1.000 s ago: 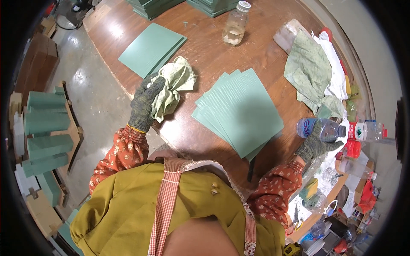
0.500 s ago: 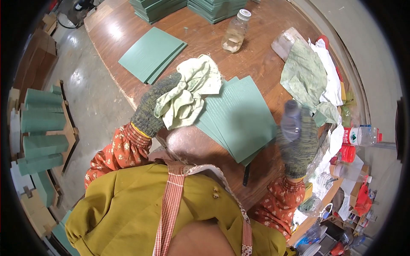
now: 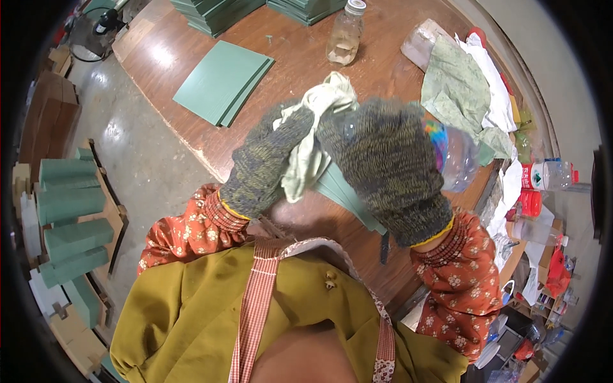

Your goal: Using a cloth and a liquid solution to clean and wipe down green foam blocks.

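A crumpled, pale cream-green cloth (image 3: 308, 159) sits near the middle of the frame, raised over the worktop (image 3: 300, 48) of brown, glossy wood. The gloved left hand (image 3: 262, 163) has its grip closed around it. The gloved right hand (image 3: 396, 169), just beside the cloth, grasps a clear plastic bottle with a colourful label (image 3: 461, 159); its base points to the right, its neck end toward the cloth. Whether the bottle's mouth touches the cloth, or whether anything flows, cannot be told.

Below the hands, at centre, lies a fan of flat, pale green sheets (image 3: 348, 198), mostly hidden by gloves and cloth. The cloth is off these sheets, so the work on them looks unfinished, probably at a preparing step; how much of their surface is done cannot be judged.

At upper left, a low, neat pile of green sheets (image 3: 220, 80) lies apart from the fan, and tall green stacks (image 3: 214, 14) stand at the top edge. Whether these are finished or waiting does not show. A glass jar with a white lid (image 3: 343, 38) stands at top centre.
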Action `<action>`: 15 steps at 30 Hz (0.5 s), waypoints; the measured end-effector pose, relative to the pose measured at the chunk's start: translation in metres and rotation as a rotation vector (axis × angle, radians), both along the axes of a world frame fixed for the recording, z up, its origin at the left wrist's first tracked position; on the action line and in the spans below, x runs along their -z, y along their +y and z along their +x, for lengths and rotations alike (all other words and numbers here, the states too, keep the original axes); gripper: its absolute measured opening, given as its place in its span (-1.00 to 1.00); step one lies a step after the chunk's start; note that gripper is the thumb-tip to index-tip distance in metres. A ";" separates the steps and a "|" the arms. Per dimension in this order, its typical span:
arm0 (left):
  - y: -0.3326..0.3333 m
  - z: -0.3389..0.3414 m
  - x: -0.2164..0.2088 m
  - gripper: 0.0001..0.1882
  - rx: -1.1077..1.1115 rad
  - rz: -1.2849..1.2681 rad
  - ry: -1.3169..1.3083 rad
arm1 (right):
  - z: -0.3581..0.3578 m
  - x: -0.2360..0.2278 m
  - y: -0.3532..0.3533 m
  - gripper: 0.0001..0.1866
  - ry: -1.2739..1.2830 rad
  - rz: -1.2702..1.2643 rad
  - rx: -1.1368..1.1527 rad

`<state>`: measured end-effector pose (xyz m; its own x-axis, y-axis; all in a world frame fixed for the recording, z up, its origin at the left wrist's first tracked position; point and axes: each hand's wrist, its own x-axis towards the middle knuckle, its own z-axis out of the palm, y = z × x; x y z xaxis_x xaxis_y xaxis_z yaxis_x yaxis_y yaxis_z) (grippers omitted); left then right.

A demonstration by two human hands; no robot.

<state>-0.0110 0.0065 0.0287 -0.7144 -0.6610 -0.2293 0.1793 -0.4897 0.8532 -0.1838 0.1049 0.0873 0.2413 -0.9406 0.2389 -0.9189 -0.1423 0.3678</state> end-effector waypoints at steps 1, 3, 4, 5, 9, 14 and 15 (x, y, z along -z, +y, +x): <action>0.004 -0.008 -0.010 -0.64 0.003 -0.002 -0.007 | -0.003 -0.004 -0.008 -0.57 0.008 -0.017 -0.091; 0.010 -0.020 -0.023 -0.62 -0.265 -0.170 -0.120 | -0.009 -0.012 -0.010 -0.61 0.045 -0.077 -0.128; 0.007 -0.021 -0.033 -0.61 -0.164 -0.110 0.050 | -0.014 -0.013 -0.009 -0.60 -0.023 -0.123 -0.076; 0.001 -0.024 -0.017 -0.60 -0.259 -0.656 -0.067 | -0.020 -0.014 -0.007 -0.59 -0.090 -0.169 -0.024; -0.020 -0.072 0.013 -0.58 -0.098 -0.964 0.065 | -0.063 0.008 0.009 -0.36 -0.498 -0.242 -0.077; -0.032 -0.090 -0.018 -0.67 0.362 0.627 0.611 | -0.088 -0.001 0.048 -0.21 -1.735 -0.667 0.245; -0.044 -0.094 -0.021 -0.70 0.853 0.345 0.929 | -0.115 0.015 0.059 -0.22 -2.302 -0.816 0.067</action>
